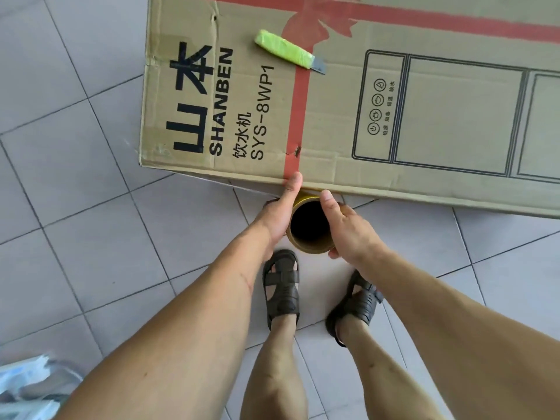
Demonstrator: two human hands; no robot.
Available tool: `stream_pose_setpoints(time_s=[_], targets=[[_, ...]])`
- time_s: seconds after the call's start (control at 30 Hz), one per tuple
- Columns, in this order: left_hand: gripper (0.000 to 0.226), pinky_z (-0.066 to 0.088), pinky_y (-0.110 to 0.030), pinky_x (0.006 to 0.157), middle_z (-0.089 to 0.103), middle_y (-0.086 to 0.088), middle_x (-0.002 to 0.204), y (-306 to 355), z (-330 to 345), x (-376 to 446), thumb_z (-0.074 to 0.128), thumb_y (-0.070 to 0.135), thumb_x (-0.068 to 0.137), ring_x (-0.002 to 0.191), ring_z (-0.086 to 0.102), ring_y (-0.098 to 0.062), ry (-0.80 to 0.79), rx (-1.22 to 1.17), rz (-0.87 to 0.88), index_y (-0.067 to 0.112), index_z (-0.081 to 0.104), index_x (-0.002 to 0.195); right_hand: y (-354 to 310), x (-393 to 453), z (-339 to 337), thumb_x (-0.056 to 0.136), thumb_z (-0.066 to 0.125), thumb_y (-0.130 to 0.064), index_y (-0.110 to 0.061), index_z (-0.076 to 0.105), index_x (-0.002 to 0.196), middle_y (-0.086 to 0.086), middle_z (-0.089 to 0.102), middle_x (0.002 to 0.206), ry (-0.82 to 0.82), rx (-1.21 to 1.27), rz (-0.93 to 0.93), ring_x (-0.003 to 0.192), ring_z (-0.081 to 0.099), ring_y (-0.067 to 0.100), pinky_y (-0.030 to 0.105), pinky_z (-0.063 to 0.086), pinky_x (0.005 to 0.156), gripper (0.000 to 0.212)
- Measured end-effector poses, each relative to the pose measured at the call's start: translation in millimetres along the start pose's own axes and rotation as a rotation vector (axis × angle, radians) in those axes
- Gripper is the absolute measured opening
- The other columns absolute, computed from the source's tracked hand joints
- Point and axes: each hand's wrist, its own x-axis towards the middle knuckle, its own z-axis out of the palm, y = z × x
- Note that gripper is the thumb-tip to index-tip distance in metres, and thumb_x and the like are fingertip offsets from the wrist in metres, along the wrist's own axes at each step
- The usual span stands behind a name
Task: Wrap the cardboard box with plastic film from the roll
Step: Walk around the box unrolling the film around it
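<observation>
A long cardboard box (348, 116) with black lettering and a printed red ribbon lies flat, filling the upper part of the head view. Just below its near edge stands the film roll (309, 237), seen end-on down its dark brown cardboard core. My left hand (280, 213) grips the roll from the left, thumb tip touching the box's near edge at the red stripe. My right hand (348, 228) holds the roll from the right, thumb up along its rim. The roll's length below the hands is hidden, and no loose film can be made out.
A utility knife (291, 53) with a green wrapped handle lies on top of the box near the red bow. My two sandalled feet (281, 286) stand on the grey tiled floor (75, 192) under the roll. Crumpled plastic (27, 386) sits at the bottom left corner.
</observation>
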Motion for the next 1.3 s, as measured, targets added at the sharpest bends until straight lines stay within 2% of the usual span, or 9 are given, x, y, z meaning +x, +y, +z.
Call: stream_pose_setpoints(time_s=[0.1, 0.27, 0.37, 0.43, 0.63, 0.77, 0.87, 1.1, 1.3], targets=[[0.109, 0.048, -0.051, 0.124, 0.084, -0.006, 0.122, -1.8, 4.4, 1.9, 0.042, 0.106, 0.073, 0.13, 0.071, -0.027, -0.017, -0.077, -0.031, 0.019, 0.079, 0.127, 4.7, -0.9, -3.7, 0.093, 0.02, -0.077, -0.017, 0.057, 0.122, 0.008, 0.067, 0.099, -0.026, 0.049, 0.005, 0.071, 0.067, 0.022, 0.034, 0.052, 0.077, 0.076], [0.133, 0.053, -0.052, 0.12, 0.084, -0.009, 0.124, 0.8, 26.6, 2.6, 0.038, 0.11, 0.051, 0.128, 0.074, -0.03, -0.085, -0.064, -0.085, 0.017, 0.076, 0.138, 18.3, -3.9, -24.8, 0.097, 0.019, -0.071, -0.015, 0.054, 0.13, 0.015, 0.064, 0.118, -0.024, -0.086, -0.059, 0.11, 0.061, 0.032, 0.043, 0.046, 0.1, 0.073], [0.112, 0.046, -0.052, 0.125, 0.082, -0.005, 0.127, 2.4, 43.5, 8.7, 0.052, 0.11, 0.064, 0.133, 0.069, -0.028, 0.027, -0.061, -0.04, 0.023, 0.077, 0.13, 28.0, 2.1, -37.3, 0.095, 0.02, -0.074, -0.014, 0.054, 0.126, 0.015, 0.066, 0.112, -0.049, -0.074, -0.033, 0.082, 0.07, 0.024, 0.033, 0.049, 0.077, 0.075], [0.096, 0.049, -0.052, 0.123, 0.083, -0.006, 0.123, 1.3, 51.4, 10.4, 0.057, 0.101, 0.076, 0.13, 0.071, -0.028, 0.082, -0.082, -0.027, 0.021, 0.079, 0.124, 32.4, 4.7, -43.4, 0.093, 0.022, -0.076, -0.014, 0.056, 0.126, 0.009, 0.067, 0.109, -0.081, 0.003, -0.032, 0.063, 0.07, 0.019, 0.037, 0.053, 0.08, 0.078], [0.136, 0.062, -0.049, 0.107, 0.083, -0.011, 0.126, -13.6, 78.0, 3.7, 0.037, 0.113, 0.048, 0.128, 0.074, -0.03, -0.006, -0.168, -0.119, 0.016, 0.075, 0.137, 50.9, -0.9, -72.7, 0.106, 0.02, -0.052, -0.012, 0.051, 0.139, 0.021, 0.066, 0.111, -0.115, -0.147, -0.118, 0.1, 0.066, 0.037, 0.041, 0.052, 0.088, 0.06], [0.133, 0.05, -0.054, 0.121, 0.08, -0.009, 0.132, -11.6, 99.3, 6.4, 0.044, 0.111, 0.054, 0.132, 0.07, -0.03, 0.155, -0.202, -0.046, 0.018, 0.068, 0.147, 55.9, 3.3, -80.4, 0.099, 0.018, -0.068, -0.011, 0.052, 0.128, 0.019, 0.069, 0.103, -0.132, -0.176, -0.085, 0.073, 0.069, 0.021, 0.023, 0.041, 0.061, 0.072], [0.13, 0.054, -0.051, 0.118, 0.084, -0.008, 0.122, -11.5, 104.0, 10.7, 0.053, 0.107, 0.051, 0.124, 0.075, -0.03, 0.16, -0.211, -0.021, 0.017, 0.071, 0.143, 60.5, 5.6, -84.7, 0.099, 0.016, -0.068, -0.01, 0.051, 0.129, 0.02, 0.071, 0.099, -0.15, -0.132, -0.085, 0.065, 0.062, 0.009, 0.029, 0.038, 0.064, 0.074], [0.133, 0.06, -0.049, 0.111, 0.083, -0.014, 0.123, -7.5, 119.0, 9.2, 0.036, 0.112, 0.059, 0.123, 0.077, -0.031, -0.026, -0.134, -0.11, 0.011, 0.074, 0.137, 76.2, 3.5, -98.5, 0.101, 0.016, -0.065, -0.011, 0.048, 0.136, 0.02, 0.064, 0.119, -0.084, -0.343, -0.18, 0.114, 0.06, 0.036, 0.037, 0.046, 0.092, 0.072], [0.114, 0.06, -0.043, 0.108, 0.084, -0.007, 0.121, -8.7, 142.7, 14.7, 0.046, 0.103, 0.069, 0.125, 0.076, -0.027, 0.104, -0.226, -0.024, 0.015, 0.075, 0.134, 85.4, 13.6, -110.6, 0.093, 0.021, -0.076, -0.015, 0.052, 0.127, 0.011, 0.068, 0.098, -0.057, -0.125, -0.063, 0.067, 0.071, 0.022, 0.027, 0.043, 0.058, 0.077]])
